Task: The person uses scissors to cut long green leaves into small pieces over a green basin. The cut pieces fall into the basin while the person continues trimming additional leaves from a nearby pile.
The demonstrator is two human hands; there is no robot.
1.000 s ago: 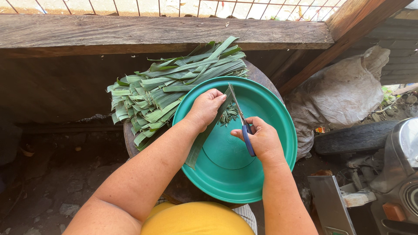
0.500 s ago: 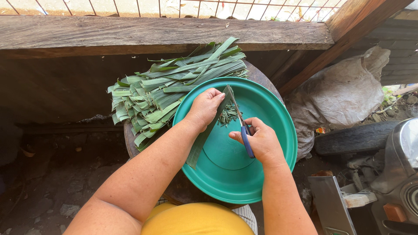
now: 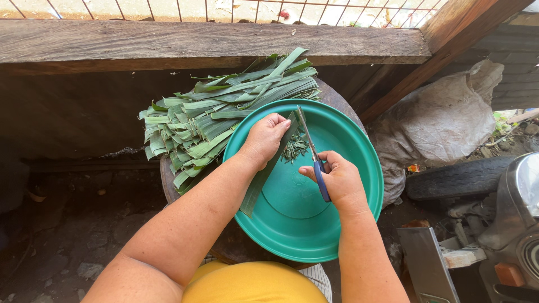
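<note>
Gripping a long leaf (image 3: 264,174), left hand (image 3: 265,139); scissors (image 3: 312,152) in right hand (image 3: 336,180).

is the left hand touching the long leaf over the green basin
Touching. The head view shows the left hand pinching the long leaf near its top, fingers wrapped on it.

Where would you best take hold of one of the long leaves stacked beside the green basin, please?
Probably by a cut end at the near-left edge of the leaf pile, coming from the left with the left hand. The squared ends fan out loose and overhang the round stand there, while the far tips lie bunched toward the wooden beam, and the basin blocks the right side.
</note>
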